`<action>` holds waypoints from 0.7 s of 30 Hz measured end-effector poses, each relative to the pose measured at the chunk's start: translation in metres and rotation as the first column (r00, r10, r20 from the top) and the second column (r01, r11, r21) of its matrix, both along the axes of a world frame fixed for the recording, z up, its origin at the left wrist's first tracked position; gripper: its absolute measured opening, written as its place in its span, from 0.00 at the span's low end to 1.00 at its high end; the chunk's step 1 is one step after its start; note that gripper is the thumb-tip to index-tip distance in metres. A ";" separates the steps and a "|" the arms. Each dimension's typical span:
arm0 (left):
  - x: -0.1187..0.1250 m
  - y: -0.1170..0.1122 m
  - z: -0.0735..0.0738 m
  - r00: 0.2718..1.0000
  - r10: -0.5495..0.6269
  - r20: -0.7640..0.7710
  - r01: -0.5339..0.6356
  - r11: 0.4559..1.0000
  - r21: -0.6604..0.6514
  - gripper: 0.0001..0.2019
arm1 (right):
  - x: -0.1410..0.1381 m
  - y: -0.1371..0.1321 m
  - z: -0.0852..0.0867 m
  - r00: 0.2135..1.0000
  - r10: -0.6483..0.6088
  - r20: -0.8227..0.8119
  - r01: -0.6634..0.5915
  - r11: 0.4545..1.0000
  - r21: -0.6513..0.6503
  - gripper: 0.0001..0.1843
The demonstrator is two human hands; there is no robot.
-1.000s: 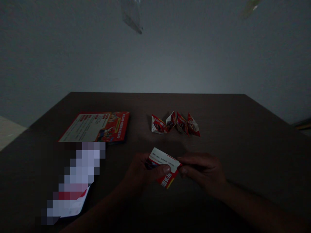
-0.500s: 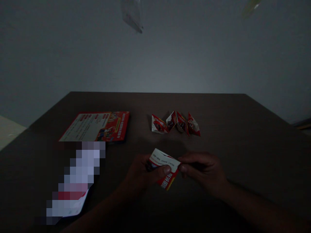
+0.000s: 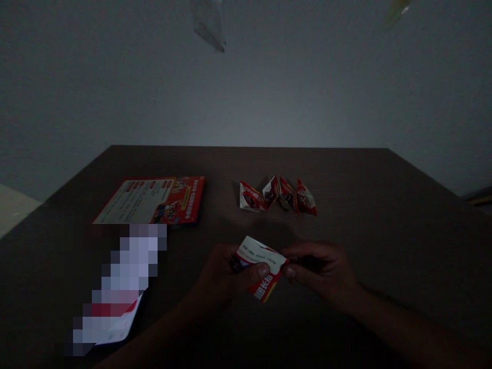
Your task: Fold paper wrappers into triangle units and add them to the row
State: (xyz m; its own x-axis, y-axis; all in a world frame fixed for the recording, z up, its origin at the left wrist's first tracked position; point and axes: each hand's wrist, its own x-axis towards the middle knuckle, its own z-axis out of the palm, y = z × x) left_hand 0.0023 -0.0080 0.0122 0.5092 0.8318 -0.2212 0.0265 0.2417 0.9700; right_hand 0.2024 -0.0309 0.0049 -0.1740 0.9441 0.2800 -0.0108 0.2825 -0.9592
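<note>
Left hand (image 3: 226, 271): closed on the folded paper, thumb pressed flat over its upper face; the fingers beneath are mostly hidden.
Right hand (image 3: 326, 269): thumb and forefinger nearly together, pinching the paper's right corner, with a dark gap behind the tips; the other fingers are too dim to make out.
Folded paper (image 3: 259, 251): held between the two hands above the table (image 3: 357, 184), in line with the middle of its far edge; a white printed flap lies uppermost, a red part with large white characters and a yellow border below it.
Folded pieces (image 3: 289, 195): four, red and white, standing creased in a close row beyond the hands, between them and the far edge, a little right of that edge's middle.
Red booklet (image 3: 179, 202): lying flat towards the far left corner, printed panel up; whether it is one item or a stack, I cannot tell.
Lit device (image 3: 123, 325): near the left forearm, on the table's left side, mostly masked by pixelation.
</note>
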 end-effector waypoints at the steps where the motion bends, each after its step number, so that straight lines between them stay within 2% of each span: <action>1: 0.000 0.000 0.000 1.000 0.002 -0.001 -0.002 1.000 0.003 0.09 | 0.000 0.000 0.000 1.000 0.008 -0.008 -0.008 1.000 -0.009 0.12; 6: 0.000 0.000 -0.003 1.000 -0.001 -0.025 0.002 0.999 0.038 0.10 | 0.001 -0.001 0.000 0.998 0.048 0.033 -0.046 0.997 -0.063 0.07; 15: 0.003 -0.001 -0.002 0.995 0.004 -0.096 0.002 0.998 0.060 0.09 | 0.003 0.000 0.000 0.987 0.122 0.106 -0.117 0.992 -0.057 0.09; 21: 0.004 -0.002 -0.003 0.991 -0.020 -0.134 0.032 0.996 0.087 0.09 | 0.001 0.001 0.000 0.967 0.097 0.236 -0.058 0.984 -0.167 0.13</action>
